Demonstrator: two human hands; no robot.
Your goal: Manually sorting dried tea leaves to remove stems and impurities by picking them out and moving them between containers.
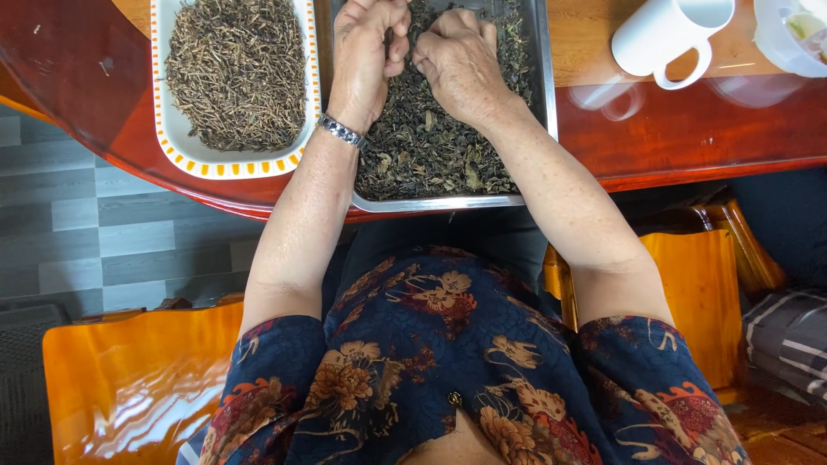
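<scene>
A metal tray (pixel 448 203) on the red-brown table holds a heap of dark dried tea leaves (pixel 431 151). My left hand (pixel 366 52), with a metal watch band at the wrist, rests in the leaves at the tray's upper left, fingers curled and pinching at them. Beside it my right hand (pixel 461 60) lies knuckles up on the leaves, its fingertips also bent down into them. The two hands nearly touch. What the fingertips hold is hidden. Left of the tray stands a white rectangular dish (pixel 172 129) with an orange-dotted rim, filled with brown tea stems (pixel 237 69).
A white mug (pixel 668 34) lies tilted at the table's upper right, next to a clear plastic container (pixel 788 34). Orange wooden chairs (pixel 129 379) flank my lap. Grey plank floor (pixel 112 232) shows on the left; striped cloth (pixel 788 336) lies at the right.
</scene>
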